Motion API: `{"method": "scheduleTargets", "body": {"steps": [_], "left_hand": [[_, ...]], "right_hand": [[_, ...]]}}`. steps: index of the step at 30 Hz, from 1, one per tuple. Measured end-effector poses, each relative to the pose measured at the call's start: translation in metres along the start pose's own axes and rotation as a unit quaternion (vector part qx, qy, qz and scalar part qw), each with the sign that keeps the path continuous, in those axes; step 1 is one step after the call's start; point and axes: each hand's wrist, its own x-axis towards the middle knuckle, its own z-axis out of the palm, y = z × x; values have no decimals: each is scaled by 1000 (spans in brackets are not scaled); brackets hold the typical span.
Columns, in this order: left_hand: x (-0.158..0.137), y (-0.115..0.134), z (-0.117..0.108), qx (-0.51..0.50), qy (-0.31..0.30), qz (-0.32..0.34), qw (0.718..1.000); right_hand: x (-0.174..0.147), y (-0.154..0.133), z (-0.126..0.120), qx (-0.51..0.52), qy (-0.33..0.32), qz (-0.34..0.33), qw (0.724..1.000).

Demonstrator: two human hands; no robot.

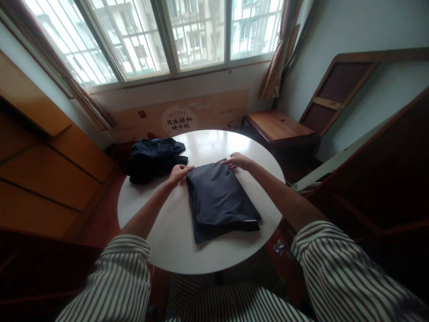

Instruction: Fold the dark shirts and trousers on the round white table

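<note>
A folded dark grey garment lies on a round white table, with its layered edges toward me. What kind of garment it is, I cannot tell. My left hand pinches its far left corner between thumb and fingers. At the far right corner, my right hand has its fingers closed on the cloth edge. A rumpled pile of dark navy and black clothes sits beyond my left hand, near the table's far left rim.
A low wooden side table stands behind the round table on the right. Wooden cabinets line the left side. Barred windows and curtains are at the back. Dark red furniture stands close on the right.
</note>
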Motion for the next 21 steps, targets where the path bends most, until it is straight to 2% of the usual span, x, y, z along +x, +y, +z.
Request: {"method": "scheduleTargets", "body": {"steps": [2,4,8,11,13,15,18,21], "left_hand": [[8,0,2,-4,-27,-8,1000],[13,-4,2,-11,-47,-14,999],[14,-23,-2,-57,-101,-28,993],[17,-32,-2,-114,-118,-15,986],[26,-26,-1,-122,-78,42,989],[40,-9,-4,-110,-5,133,985],[61,36,-19,-94,89,235,963],[61,80,-40,-53,147,315,936]], "right_hand": [[15,-3,-1,-22,-36,35,998],[22,-2,-2,-19,-67,38,997],[17,9,-12,105,-132,0,986],[12,15,-21,186,-125,6,975],[12,11,-27,216,-84,-5,973],[14,-2,-36,246,-30,-49,968],[11,-36,-56,277,45,-176,943],[-6,-72,-78,259,95,-293,915]]}}
